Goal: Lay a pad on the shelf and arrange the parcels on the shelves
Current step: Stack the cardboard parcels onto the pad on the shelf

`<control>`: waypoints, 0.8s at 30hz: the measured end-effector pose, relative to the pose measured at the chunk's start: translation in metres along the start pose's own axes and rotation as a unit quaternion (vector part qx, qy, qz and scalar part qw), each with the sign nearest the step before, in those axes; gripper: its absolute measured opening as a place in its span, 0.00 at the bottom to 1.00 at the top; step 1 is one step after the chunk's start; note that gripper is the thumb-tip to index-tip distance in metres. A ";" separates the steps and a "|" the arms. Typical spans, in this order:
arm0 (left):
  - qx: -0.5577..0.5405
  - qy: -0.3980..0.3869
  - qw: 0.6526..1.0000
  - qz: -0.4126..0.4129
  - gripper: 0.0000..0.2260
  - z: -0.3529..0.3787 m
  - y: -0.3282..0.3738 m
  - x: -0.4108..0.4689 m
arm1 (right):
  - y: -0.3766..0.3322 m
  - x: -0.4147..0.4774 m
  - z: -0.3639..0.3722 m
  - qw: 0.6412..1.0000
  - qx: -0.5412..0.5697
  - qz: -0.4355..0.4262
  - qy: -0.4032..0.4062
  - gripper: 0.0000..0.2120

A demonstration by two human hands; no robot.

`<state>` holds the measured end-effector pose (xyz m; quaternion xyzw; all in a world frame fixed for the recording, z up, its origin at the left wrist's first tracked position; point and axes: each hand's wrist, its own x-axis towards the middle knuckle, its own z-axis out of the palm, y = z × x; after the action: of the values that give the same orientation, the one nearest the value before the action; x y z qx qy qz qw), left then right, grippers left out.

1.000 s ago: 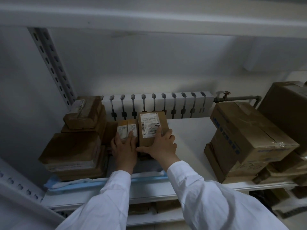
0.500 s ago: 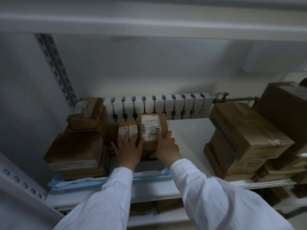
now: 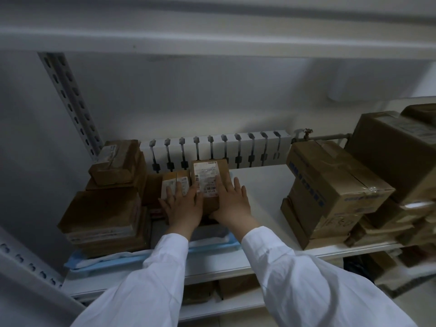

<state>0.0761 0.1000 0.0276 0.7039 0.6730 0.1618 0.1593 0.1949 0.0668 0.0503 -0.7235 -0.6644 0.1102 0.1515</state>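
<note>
Cardboard stacks (image 3: 111,206) flanking labelled parcel (image 3: 208,182)

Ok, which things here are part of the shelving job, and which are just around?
Job:
- labelled parcel under both hands, left hand, right hand
- smaller parcel
- left stack
- blue pad
- right cartons
- shelf

Around:
- radiator
- pipe valve

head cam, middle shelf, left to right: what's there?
Stacked brown parcels → small labelled parcel under the left hand → taller labelled parcel with the right hand → bare shelf → big cartons.
</note>
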 end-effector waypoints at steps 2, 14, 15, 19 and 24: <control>-0.055 0.064 0.996 0.023 0.21 -0.004 0.013 -0.002 | -0.002 -0.002 -0.014 0.999 0.008 -0.005 0.030 0.35; -0.569 -0.032 0.819 -0.072 0.11 -0.016 0.168 -0.045 | 0.056 -0.043 -0.132 0.975 -0.013 -0.002 0.222 0.13; -0.595 -0.066 0.794 -0.104 0.12 -0.014 0.176 -0.050 | 0.066 -0.047 -0.139 0.973 -0.011 0.013 0.230 0.12; -0.600 -0.167 0.762 -0.174 0.19 0.003 0.202 -0.067 | 0.117 -0.064 -0.167 0.959 -0.028 0.136 0.248 0.20; -0.577 -0.288 0.744 -0.175 0.19 0.012 0.238 -0.089 | 0.168 -0.076 -0.185 0.949 -0.023 0.265 0.171 0.26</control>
<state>0.2911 0.0007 0.1215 0.3609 0.4844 0.2783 0.7468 0.4100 -0.0341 0.1577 -0.8847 -0.4156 0.0058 0.2113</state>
